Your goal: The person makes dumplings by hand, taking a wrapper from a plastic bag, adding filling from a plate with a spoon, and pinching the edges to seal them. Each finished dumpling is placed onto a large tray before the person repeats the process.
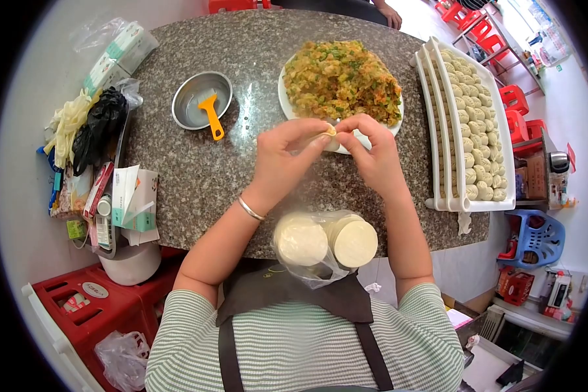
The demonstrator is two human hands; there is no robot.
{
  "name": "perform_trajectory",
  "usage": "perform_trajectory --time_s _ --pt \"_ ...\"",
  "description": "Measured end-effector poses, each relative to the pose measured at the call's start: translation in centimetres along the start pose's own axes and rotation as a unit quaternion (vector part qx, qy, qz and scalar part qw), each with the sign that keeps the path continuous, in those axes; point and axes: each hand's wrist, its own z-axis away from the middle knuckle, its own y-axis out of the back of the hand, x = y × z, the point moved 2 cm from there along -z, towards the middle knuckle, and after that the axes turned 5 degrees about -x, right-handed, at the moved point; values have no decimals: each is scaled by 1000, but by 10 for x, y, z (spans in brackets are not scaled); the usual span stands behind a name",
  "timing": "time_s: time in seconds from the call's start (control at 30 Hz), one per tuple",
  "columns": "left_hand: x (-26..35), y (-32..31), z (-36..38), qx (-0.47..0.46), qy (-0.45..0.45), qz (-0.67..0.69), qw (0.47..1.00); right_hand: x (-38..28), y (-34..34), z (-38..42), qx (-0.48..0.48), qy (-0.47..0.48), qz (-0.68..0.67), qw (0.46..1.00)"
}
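Between the fingertips of both hands is a small, pale dumpling, mostly hidden by the fingers. My left hand pinches it from one side, a silver bangle on that wrist. From the other side my right hand pinches its edge. Just beyond the hands stands a white plate heaped with chopped orange and green filling. Two stacks of round wrappers lie in a clear plastic bag near the table's front edge, below my forearms.
A metal bowl with an orange-handled scraper sits to the left. Stacked white trays of dumplings stand at the right edge. Tissue boxes and bags crowd the left side. Another person's hand is at the far edge.
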Motion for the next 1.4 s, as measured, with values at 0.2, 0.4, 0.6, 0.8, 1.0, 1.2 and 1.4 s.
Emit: perform_trajectory --time_s 0.2,0.4,0.6,0.8,1.0,1.2,1.4 --pt "-11 -3 -2 -15 58 171 984 6 1 2 42 -22 -14 999" --pt "-10 -3 -1 -35 5 156 987 6 4 -1 -39 -31 -59 997" --pt "-8 -3 0 2 58 151 987 2 0 1 -10 -23 -16 1000" --pt "-11 -2 -2 -15 91 214 973 6 1 3 27 -40 -29 998" --pt "-12 -3 0 -23 50 193 980 4 4 -1 -33 -60 -69 995" --pt "-6 -3 0 6 98 132 986 1 -1 1 -1 -23 -8 1000" --pt "-12 -3 -2 -13 118 226 967 5 -1 3 20 -31 0 999"
